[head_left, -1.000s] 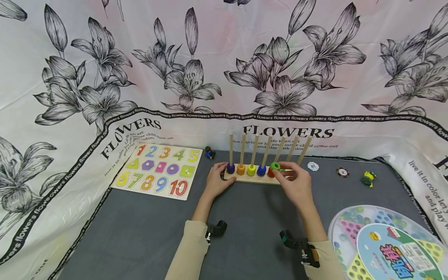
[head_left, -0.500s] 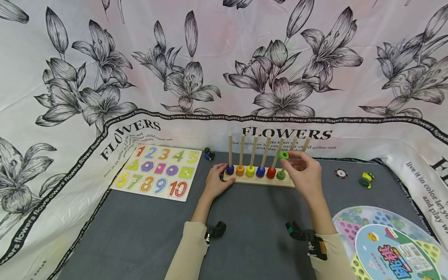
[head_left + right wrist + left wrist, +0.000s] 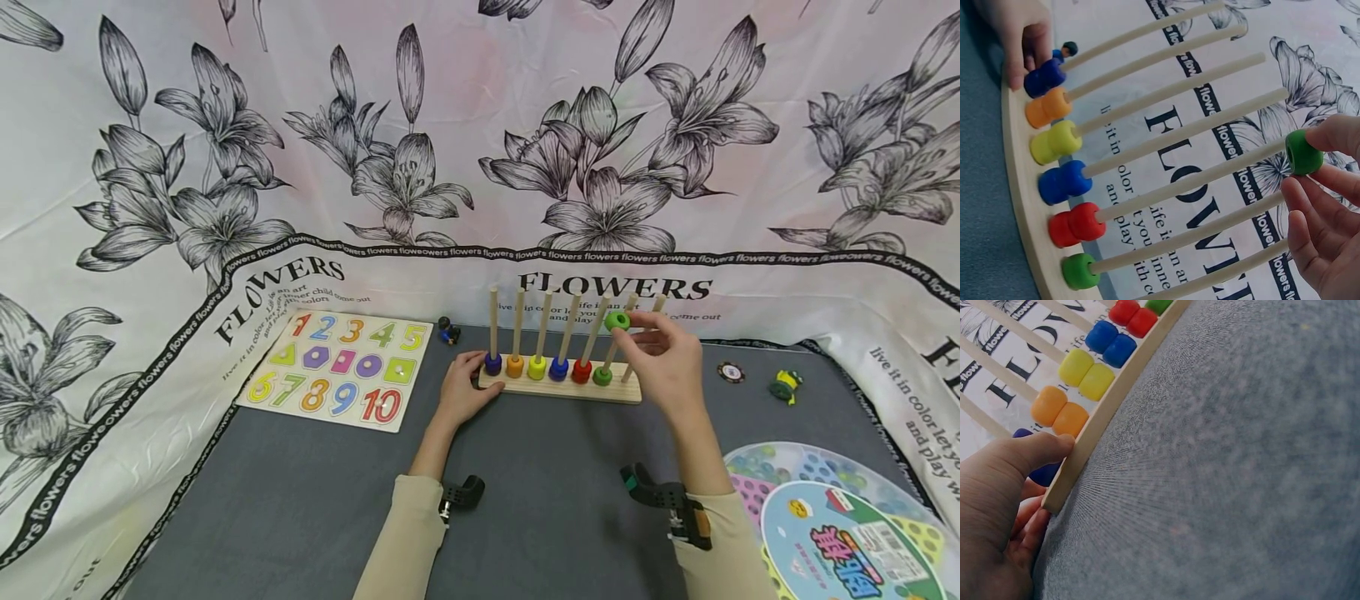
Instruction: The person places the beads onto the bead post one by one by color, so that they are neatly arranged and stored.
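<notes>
A wooden bead stacker (image 3: pixel 558 387) with upright pegs stands at the back of the table. Pairs of dark blue, orange (image 3: pixel 1060 411), yellow (image 3: pixel 1087 375), blue (image 3: pixel 1065 182) and red beads (image 3: pixel 1077 224) sit low on their pegs. The following peg carries one green bead (image 3: pixel 1081 270), and the last peg has none. My left hand (image 3: pixel 463 388) grips the base's left end, thumb in front. Between thumb and fingers my right hand (image 3: pixel 665 362) pinches another green bead (image 3: pixel 1304 152), near the tops of the right-hand pegs. Whether it touches a peg I cannot tell.
Left of the stacker lies a number and shape board (image 3: pixel 330 367). A small toy figure (image 3: pixel 448 330) stands behind my left hand. To the right are a poker chip (image 3: pixel 731 372), a green-yellow toy (image 3: pixel 785 386) and a round game box (image 3: pixel 840 533). Floral cloth hangs behind.
My right hand has risen and moved right with the green bead, from beside the red beads to near the peg tops. The left hand stays on the base.
</notes>
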{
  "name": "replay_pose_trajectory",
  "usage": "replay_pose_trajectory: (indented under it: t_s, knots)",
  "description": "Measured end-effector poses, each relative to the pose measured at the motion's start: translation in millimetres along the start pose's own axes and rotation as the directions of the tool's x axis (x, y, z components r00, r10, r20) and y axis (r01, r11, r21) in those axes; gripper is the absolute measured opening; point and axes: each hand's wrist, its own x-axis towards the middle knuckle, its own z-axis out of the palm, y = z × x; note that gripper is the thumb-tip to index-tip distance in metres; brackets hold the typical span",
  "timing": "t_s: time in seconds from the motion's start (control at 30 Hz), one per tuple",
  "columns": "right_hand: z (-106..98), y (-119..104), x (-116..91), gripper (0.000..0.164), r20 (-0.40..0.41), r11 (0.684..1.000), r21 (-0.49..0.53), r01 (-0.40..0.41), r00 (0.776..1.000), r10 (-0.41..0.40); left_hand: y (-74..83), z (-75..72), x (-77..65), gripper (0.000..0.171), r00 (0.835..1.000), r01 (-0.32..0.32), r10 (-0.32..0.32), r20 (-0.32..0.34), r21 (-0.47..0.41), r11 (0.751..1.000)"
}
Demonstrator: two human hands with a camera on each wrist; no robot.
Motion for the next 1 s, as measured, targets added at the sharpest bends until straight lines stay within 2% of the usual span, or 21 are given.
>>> replay_pose_trajectory:
  t_s: [0.33,0.77,1.0]
  knots:
    - [-3.7,-3.9,3.1,0.031,-0.012,1.000,0.009,-0.018,1.000,0.018,0.8,-0.4,0.3,0.059,1.000,0.016,-0.016,0.004,-0.011,1.000]
    - [-7.7,-6.6,9.0,0.027,-0.060,0.999,0.009,0.052,0.997,-0.051,0.0,-0.3,0.1,0.059,1.000,-0.007,0.007,-0.004,0.003,1.000]
    - [-9.2,-8.3,14.0,0.029,-0.101,0.998,-0.005,0.060,0.993,-0.060,0.2,0.4,0.3,0.061,1.000,-0.023,0.023,-0.005,0.014,1.000]
